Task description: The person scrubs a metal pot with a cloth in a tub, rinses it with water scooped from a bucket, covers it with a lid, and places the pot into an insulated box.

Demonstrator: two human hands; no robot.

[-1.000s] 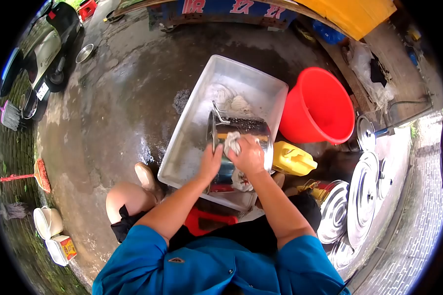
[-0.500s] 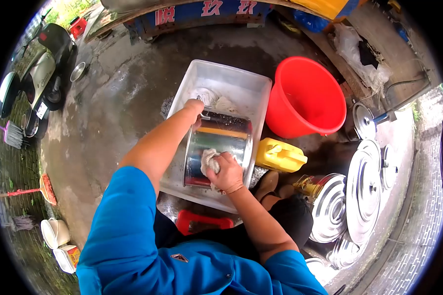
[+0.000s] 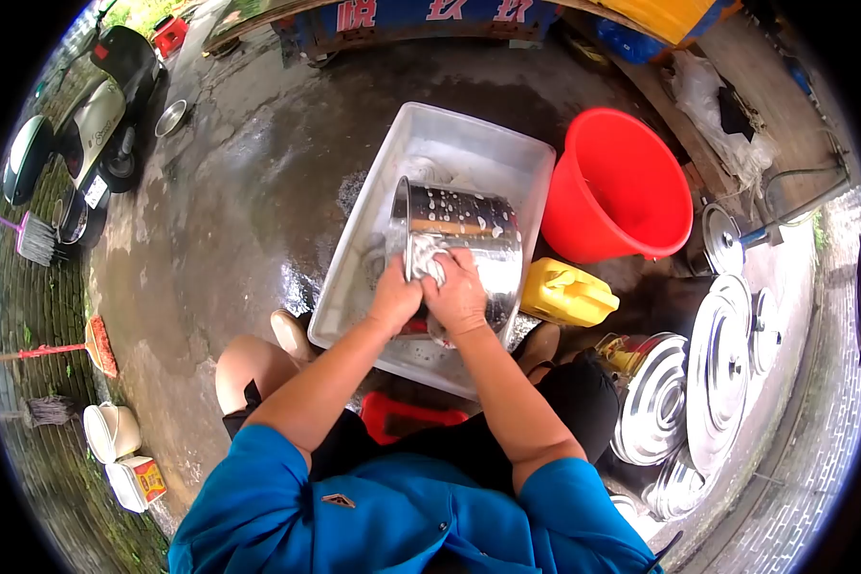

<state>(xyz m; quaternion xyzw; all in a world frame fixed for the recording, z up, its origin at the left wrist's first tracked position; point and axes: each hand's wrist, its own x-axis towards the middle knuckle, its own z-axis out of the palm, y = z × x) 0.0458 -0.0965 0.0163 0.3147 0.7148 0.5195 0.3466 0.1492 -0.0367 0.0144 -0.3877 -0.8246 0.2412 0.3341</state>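
Observation:
A shiny steel pot [image 3: 464, 212], dotted with suds, lies on its side in a white plastic tub [image 3: 536, 161]. Its open rim faces left. My left hand [image 3: 395, 295] is closed on the near part of that rim, its fingertips partly hidden. Close beside it, my right hand [image 3: 457, 295] presses a wet, whitish rag [image 3: 428, 256] against the pot by the rim. The fingers are wrapped round the rag.
A red bucket [image 3: 627, 187] and a yellow jerrycan [image 3: 569, 292] stand right of the tub. Steel lids [image 3: 717, 373] lean farther right. A red stool [image 3: 402, 417] is below me. At left are a scooter [image 3: 96, 124], a broom [image 3: 100, 346] and a white bucket [image 3: 111, 430].
My left hand has left the pot's handle at the far side and come down to the near rim, beside my right hand. The pot has turned, and suds now show on its upper side.

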